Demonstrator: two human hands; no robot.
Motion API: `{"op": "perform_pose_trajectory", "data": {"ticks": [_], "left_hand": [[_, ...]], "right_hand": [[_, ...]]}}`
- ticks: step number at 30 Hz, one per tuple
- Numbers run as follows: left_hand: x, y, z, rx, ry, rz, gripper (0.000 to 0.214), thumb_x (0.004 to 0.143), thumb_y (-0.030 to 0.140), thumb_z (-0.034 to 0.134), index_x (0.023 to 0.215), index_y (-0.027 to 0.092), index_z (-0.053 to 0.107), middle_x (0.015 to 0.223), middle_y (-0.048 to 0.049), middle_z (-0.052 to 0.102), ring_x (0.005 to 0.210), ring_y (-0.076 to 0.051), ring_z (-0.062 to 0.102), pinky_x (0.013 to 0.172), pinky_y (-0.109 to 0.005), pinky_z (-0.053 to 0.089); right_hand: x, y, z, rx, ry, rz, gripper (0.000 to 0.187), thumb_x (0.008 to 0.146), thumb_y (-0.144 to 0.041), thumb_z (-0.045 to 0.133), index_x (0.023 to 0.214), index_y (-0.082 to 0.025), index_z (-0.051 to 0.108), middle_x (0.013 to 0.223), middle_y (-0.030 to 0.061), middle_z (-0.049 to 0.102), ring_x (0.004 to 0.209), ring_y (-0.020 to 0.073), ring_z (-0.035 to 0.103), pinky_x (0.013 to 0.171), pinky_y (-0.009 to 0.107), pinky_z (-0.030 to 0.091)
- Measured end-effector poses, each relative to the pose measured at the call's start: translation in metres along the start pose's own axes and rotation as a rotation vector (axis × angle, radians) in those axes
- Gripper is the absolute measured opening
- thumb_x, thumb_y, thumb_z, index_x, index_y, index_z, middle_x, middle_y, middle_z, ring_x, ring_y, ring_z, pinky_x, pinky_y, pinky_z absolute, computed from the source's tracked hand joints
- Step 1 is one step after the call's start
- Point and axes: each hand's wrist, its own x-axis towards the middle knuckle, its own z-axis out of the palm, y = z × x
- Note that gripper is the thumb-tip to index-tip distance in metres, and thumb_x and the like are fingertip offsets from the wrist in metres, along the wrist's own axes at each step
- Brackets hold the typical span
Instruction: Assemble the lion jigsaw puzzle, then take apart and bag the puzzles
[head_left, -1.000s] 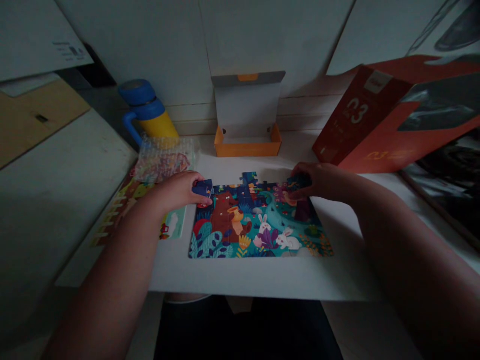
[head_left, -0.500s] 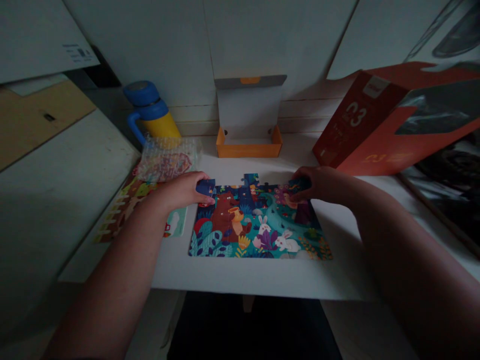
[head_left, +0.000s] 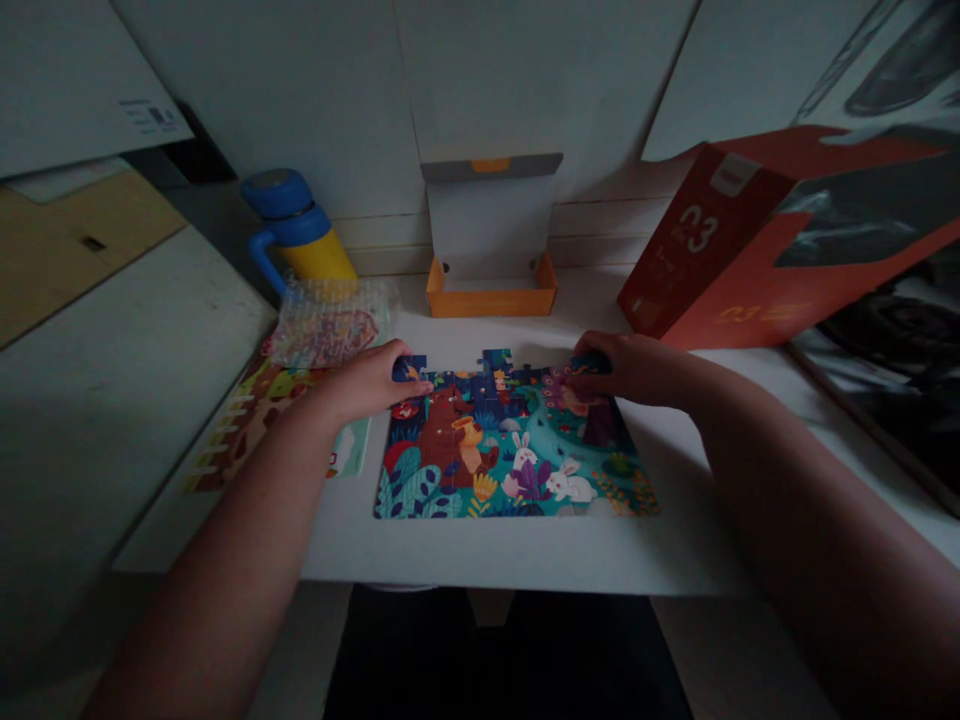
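Note:
A jigsaw puzzle (head_left: 517,450) with a bear, white rabbits and dark blue-green plants lies flat on the white table, its far edge uneven with tabs and gaps. At its far left corner, my left hand (head_left: 379,378) is closed, thumb on the picture and fingers curled over the outer edge. My right hand (head_left: 622,368) grips the far right corner in the same way, its thumb pointing inward. The fingertips of both hands are partly hidden.
An open orange box (head_left: 491,302) stands behind the puzzle. To the left are a blue-and-yellow flask (head_left: 307,235), a bubble-wrap bag (head_left: 326,325) and another colourful puzzle (head_left: 259,420). A large red box (head_left: 697,240) stands at the right. The table's near edge (head_left: 480,588) runs in front.
Both thumbs have shifted slightly toward the far edge of the puzzle. The hands stay at the same corners, and the whole view has moved a little.

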Motion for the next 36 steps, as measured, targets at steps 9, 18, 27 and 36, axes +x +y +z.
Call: {"op": "perform_pose_trajectory", "data": {"ticks": [9,18,27,36], "left_hand": [[0.001,0.006,0.005,0.063,0.07,-0.001,0.048,0.085,0.06,0.068,0.115,0.023,0.064,0.098,-0.0062,0.074,0.087,-0.027,0.07,0.071,-0.033,0.047],[0.002,0.007,0.009,-0.12,0.078,-0.009,0.049,0.08,0.06,0.075,0.11,0.023,0.064,0.087,-0.0021,0.072,0.075,-0.023,0.068,0.065,-0.032,0.047],[0.005,0.007,0.005,-0.376,0.149,-0.016,0.052,0.078,0.065,0.077,0.103,0.023,0.062,0.083,0.0,0.068,0.071,-0.019,0.064,0.062,-0.029,0.046],[-0.001,0.025,0.017,-0.143,0.114,0.154,0.047,0.084,0.063,0.071,0.107,0.023,0.066,0.087,-0.0003,0.07,0.082,-0.023,0.066,0.069,-0.03,0.045]], "right_hand": [[0.002,-0.008,0.003,-0.044,0.022,0.026,0.05,0.089,-0.067,0.066,0.113,-0.023,0.071,0.097,0.01,0.079,0.081,0.0256,0.072,0.065,0.031,0.045],[0.004,-0.008,0.002,-0.053,0.019,0.081,0.057,0.087,-0.071,0.067,0.114,-0.022,0.075,0.103,0.0112,0.08,0.088,0.0275,0.074,0.069,0.031,0.049],[0.005,0.003,0.0,0.247,-0.057,0.281,0.068,0.076,-0.084,0.071,0.106,-0.023,0.075,0.077,0.007,0.077,0.061,0.0211,0.066,0.051,0.03,0.046],[0.003,-0.002,-0.002,0.049,-0.013,0.132,0.053,0.08,-0.072,0.073,0.099,-0.023,0.077,0.09,0.0083,0.08,0.08,0.0257,0.072,0.062,0.031,0.048]]}}
